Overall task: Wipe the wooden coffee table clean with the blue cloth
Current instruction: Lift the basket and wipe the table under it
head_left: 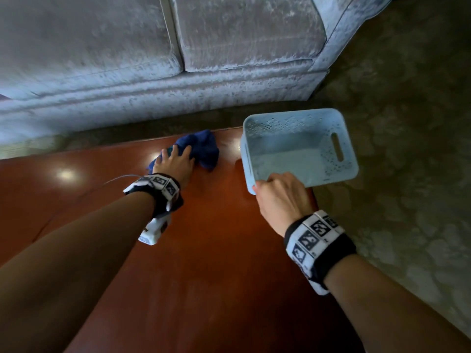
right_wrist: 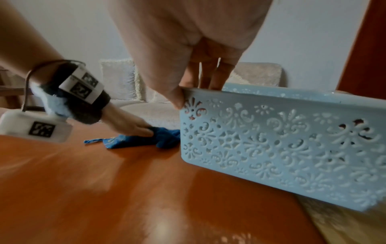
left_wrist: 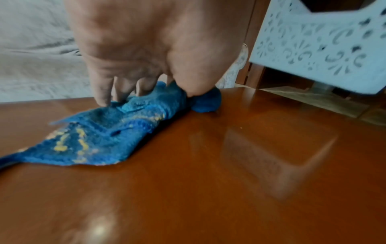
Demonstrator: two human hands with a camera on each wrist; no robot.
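Observation:
The blue cloth (head_left: 205,149) (left_wrist: 98,140) (right_wrist: 165,139) lies bunched near the far edge of the glossy wooden coffee table (head_left: 216,263) (left_wrist: 208,189) (right_wrist: 104,189). My left hand (head_left: 175,161) (left_wrist: 146,49) (right_wrist: 129,126) presses down on it with spread fingers, the thumb against a bunched fold. My right hand (head_left: 280,194) (right_wrist: 188,49) grips the near rim of a pale blue perforated basket (head_left: 339,146) (left_wrist: 323,49) (right_wrist: 271,148), thumb outside and fingers inside. The empty basket is tilted and held off the tabletop over the table's right end, just right of the cloth.
A grey velvet sofa (head_left: 153,59) stands just beyond the table's far edge. Patterned carpet (head_left: 407,136) covers the floor to the right. The table's right edge runs under the basket. Both forearms reach over the tabletop.

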